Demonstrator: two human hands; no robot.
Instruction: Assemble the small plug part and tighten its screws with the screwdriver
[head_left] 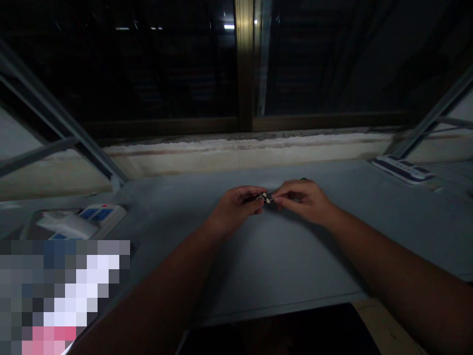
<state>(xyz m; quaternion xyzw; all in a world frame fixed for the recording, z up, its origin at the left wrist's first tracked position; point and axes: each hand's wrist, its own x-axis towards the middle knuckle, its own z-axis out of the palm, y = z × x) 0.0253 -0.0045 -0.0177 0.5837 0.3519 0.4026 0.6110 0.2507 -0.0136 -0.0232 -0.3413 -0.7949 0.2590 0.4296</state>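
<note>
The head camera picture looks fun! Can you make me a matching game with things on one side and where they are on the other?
Things:
1. Tiny white-and-dark piece
2. White-and-blue power strip
3. Dark glass window
4. Flat black object

Places:
A. Beyond the far edge of the grey-blue table
B. At the bottom of the view, by the table's near edge
C. Held between the left hand and right hand
D. On the table's far right corner

Pairs: 1-C, 2-D, 3-A, 4-B
</note>
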